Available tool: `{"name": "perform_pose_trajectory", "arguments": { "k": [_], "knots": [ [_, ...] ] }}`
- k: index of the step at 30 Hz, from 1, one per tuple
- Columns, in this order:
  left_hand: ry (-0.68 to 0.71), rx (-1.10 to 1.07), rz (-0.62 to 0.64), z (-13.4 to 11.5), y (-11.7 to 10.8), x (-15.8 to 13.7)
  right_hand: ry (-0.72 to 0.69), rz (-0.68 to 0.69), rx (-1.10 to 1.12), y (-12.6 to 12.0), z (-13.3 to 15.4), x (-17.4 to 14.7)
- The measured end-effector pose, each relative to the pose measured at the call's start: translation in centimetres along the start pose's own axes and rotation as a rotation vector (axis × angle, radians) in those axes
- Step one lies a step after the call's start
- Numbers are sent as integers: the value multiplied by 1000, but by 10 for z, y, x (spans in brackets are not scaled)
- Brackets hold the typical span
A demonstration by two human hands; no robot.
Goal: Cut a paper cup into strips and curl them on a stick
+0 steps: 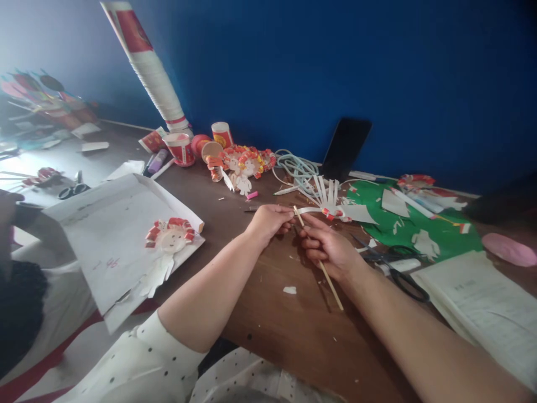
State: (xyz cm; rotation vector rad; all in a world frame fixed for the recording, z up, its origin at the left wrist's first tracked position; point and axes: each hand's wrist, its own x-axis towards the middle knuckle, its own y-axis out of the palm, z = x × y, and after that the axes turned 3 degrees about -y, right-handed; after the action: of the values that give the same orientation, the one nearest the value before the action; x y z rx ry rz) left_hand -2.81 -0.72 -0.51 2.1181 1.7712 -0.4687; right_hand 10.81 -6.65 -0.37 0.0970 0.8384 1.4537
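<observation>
My right hand (325, 242) is closed round a thin wooden stick (331, 284), which slants from my fingertips down toward the table's front. My left hand (272, 221) pinches at the stick's upper end, where the tip of a white paper strip (309, 210) meets it. That strip belongs to a fringed paper piece (327, 193) with cut strips standing up and several red-and-white curls near its base. Whether the strip is wrapped round the stick or only touches it, I cannot tell.
Scissors (403, 274) and an open notebook (474, 296) lie right, beside green paper (453, 232). A curled-hair paper figure (172, 238) rests on a white sheet (113, 224) left. Behind are paper cups (180, 150), a tall cup stack (155, 75), cable (293, 165) and phone (346, 146).
</observation>
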Motion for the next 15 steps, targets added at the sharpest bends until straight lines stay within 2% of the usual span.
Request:
{"name": "perform_pose_trajectory", "arguments": {
  "k": [15],
  "knots": [
    [-7, -91, 32, 3, -2, 1, 11, 3, -28, -1, -1, -3]
  ]
}}
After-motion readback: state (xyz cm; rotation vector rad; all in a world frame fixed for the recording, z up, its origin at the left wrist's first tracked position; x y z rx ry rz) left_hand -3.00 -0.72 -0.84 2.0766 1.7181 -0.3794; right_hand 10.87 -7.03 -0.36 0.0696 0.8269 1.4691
